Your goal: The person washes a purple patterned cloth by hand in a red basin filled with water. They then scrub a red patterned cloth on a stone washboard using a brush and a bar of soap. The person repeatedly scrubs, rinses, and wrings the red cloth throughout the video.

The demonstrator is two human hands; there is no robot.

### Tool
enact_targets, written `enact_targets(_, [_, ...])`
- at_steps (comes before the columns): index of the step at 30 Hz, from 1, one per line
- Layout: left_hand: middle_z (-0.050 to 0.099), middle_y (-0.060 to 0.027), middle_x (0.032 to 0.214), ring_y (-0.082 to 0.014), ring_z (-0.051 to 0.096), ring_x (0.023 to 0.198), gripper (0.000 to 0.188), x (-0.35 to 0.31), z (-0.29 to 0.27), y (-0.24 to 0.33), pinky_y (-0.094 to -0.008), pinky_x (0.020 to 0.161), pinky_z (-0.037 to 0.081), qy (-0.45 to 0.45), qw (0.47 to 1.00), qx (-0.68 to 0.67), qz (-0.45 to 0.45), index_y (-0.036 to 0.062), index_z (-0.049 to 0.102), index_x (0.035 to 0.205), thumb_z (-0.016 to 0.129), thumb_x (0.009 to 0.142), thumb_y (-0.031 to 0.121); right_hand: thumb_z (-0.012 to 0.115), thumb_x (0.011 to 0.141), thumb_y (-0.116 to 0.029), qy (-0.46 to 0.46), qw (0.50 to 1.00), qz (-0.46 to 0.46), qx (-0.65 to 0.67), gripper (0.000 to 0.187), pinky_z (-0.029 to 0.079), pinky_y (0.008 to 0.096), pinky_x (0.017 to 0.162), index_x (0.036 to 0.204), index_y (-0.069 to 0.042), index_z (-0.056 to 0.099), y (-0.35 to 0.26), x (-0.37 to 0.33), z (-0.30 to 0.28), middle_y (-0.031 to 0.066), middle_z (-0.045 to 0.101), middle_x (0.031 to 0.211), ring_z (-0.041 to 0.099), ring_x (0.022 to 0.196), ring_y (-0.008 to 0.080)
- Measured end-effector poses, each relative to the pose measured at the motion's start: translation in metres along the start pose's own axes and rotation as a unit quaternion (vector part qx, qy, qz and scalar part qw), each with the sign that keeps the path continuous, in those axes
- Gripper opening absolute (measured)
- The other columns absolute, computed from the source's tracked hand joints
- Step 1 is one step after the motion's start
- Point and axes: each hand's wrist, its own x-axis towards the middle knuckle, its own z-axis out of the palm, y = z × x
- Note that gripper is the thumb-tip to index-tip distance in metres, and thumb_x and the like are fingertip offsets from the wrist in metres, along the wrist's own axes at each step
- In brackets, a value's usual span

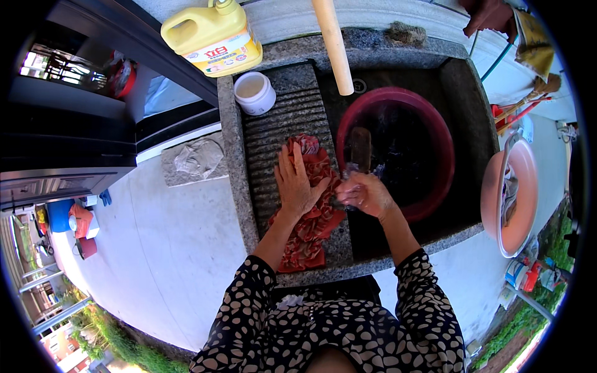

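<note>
Head view, looking straight down on a stone wash sink (pixel 435 62) with a ribbed washboard slab (pixel 283 118) forming its left half.

Left hand (pixel 297 183) laid flat on a red patterned cloth (pixel 311 217), fingers stretched out and slightly spread, palm pressing down, gripping nothing. Cloth bunched along the right side of the ribbed slab, trailing from mid-slab down to the sink's near edge.

Right hand (pixel 364 194) just beside the left, at the slab's right edge where it meets the basin, fingers curled in around something wet and soapy; what exactly lies inside the fist cannot be told. A brown brush-like object (pixel 359 149) standing just above that hand, over the rim of a dark red tub (pixel 435 130) sitting in the basin with dark water inside.

Small white pot (pixel 254 92) at the slab's far left corner. Yellow detergent jug (pixel 212 36) on the ledge beyond it. Pale wooden stick (pixel 334 43) leaning over the sink's far edge. Pink basin (pixel 519 205) with cloth inside, off the sink's right side. Another person's hand (pixel 488 15) at the top right.
</note>
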Motion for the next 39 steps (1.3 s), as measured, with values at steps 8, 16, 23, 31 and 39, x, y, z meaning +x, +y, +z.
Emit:
enact_targets(8, [0.016, -0.0322, 0.151, -0.0475, 0.019, 0.141, 0.095, -0.075, -0.028, 0.021, -0.0562, 0.111, 0.025, -0.089, 0.995, -0.002, 0.044, -0.0049, 0.01, 0.149, 0.063, 0.087, 0.042, 0.069, 0.083, -0.03, 0.167, 0.508, -0.488, -0.69, 0.036, 0.053, 0.0427, 0.064, 0.104, -0.004, 0.057, 0.014, 0.062, 0.065, 0.0114, 0.06, 0.091, 0.064, 0.077, 0.0332])
enact_targets(16, [0.019, -0.0282, 0.153, -0.0422, 0.018, 0.143, 0.104, -0.097, -0.036, 0.007, -0.0602, 0.112, 0.017, -0.139, 0.989, 0.032, -0.048, -0.0041, 0.015, 0.149, 0.063, 0.08, 0.057, 0.066, 0.075, -0.016, 0.118, 0.549, -0.508, -0.653, 0.029, 0.048, 0.0454, 0.076, 0.102, -0.013, 0.058, 0.002, 0.111, 0.075, 0.0108, 0.052, 0.101, 0.054, 0.099, 0.032])
enact_targets(23, [0.027, -0.0201, 0.152, -0.0345, 0.022, 0.143, 0.089, -0.076, -0.042, -0.002, -0.0629, 0.113, 0.009, -0.288, 0.956, 0.046, -0.023, 0.0072, 0.029, 0.148, 0.059, 0.082, 0.059, 0.069, 0.075, -0.016, -0.007, 0.52, -0.506, -0.688, 0.027, 0.051, 0.041, 0.059, 0.099, -0.01, 0.058, 0.057, 0.055, 0.107, 0.0093, 0.058, 0.079, 0.063, 0.068, 0.0285])
enact_targets(31, [0.024, -0.0203, 0.154, -0.0365, 0.016, 0.145, 0.083, -0.086, -0.024, -0.009, -0.0652, 0.113, 0.003, -0.266, 0.958, 0.094, 0.049, 0.0018, 0.025, 0.148, 0.046, 0.089, 0.056, 0.071, 0.077, -0.021, 0.236, 0.495, -0.324, -0.771, 0.024, 0.051, 0.0415, 0.06, 0.094, -0.007, 0.06, 0.072, 0.096, 0.113, 0.0096, 0.064, 0.078, 0.066, 0.072, 0.0288])
enact_targets(39, [0.006, -0.0244, 0.157, -0.0351, 0.005, 0.148, 0.114, -0.089, -0.038, 0.002, -0.0653, 0.112, 0.001, -0.17, 0.984, -0.012, -0.057, -0.0031, 0.007, 0.151, 0.04, 0.08, 0.081, 0.062, 0.078, -0.009, 0.123, 0.548, -0.449, -0.695, 0.034, 0.047, 0.0434, 0.075, 0.112, -0.009, 0.056, 0.02, 0.128, 0.111, 0.0133, 0.059, 0.1, 0.057, 0.094, 0.0337])
